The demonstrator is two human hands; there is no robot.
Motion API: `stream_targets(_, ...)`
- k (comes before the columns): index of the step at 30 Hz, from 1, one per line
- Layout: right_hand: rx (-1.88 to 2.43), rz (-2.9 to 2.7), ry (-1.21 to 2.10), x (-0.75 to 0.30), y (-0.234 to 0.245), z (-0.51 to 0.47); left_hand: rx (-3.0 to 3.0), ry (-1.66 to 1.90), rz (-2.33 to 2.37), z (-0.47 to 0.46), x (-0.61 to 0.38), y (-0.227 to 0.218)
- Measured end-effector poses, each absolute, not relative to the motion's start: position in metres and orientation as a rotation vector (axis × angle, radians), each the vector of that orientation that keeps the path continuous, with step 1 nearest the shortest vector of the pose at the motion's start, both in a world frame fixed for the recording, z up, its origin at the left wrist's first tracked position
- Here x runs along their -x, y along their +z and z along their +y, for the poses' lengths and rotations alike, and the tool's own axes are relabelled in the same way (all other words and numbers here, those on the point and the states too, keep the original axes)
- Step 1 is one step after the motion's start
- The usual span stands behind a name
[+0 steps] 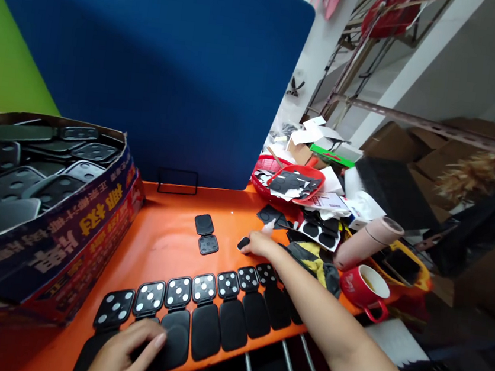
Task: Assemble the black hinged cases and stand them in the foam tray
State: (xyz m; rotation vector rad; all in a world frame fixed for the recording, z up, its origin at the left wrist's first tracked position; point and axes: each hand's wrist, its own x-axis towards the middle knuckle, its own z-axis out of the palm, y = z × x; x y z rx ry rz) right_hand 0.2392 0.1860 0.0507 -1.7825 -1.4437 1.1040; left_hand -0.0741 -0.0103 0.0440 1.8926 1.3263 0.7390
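Observation:
My left hand (128, 350) lies near the front edge of the orange table (165, 241), fingers curled down over a black plastic part in a row of several black hinged parts (201, 311) with white-dotted squares. My right hand (258, 244) reaches far across the table and pinches a small black pad (243, 243) between its fingers. One more black hinged part (206, 234) lies alone further back.
A cardboard box (68, 230) full of black parts stands at the left. A blue divider (162, 68) backs the table. At the right are a red basket (283, 183) with black scraps, a sheet of black pads (320, 229), a red cup (363, 288) and a cardboard tube (368, 241).

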Motion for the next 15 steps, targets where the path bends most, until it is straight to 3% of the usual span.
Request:
stream_targets(6, 1.579, -1.511, 1.358, -0.222, 0.068, 0.149, -1.416, 0.998, 1.379, 0.041, 0.016, 0.063)
stream_targets(10, 1.362, -1.376, 1.611, -0.21, 0.08, 0.113, -0.888, 0.937, 1.179, 0.067, -0.015, 0.067)
stream_targets(15, 1.291, -1.239, 1.725, -0.212, 0.078, 0.084, -0.832, 0.869, 1.076, 0.065, -0.034, 0.066)
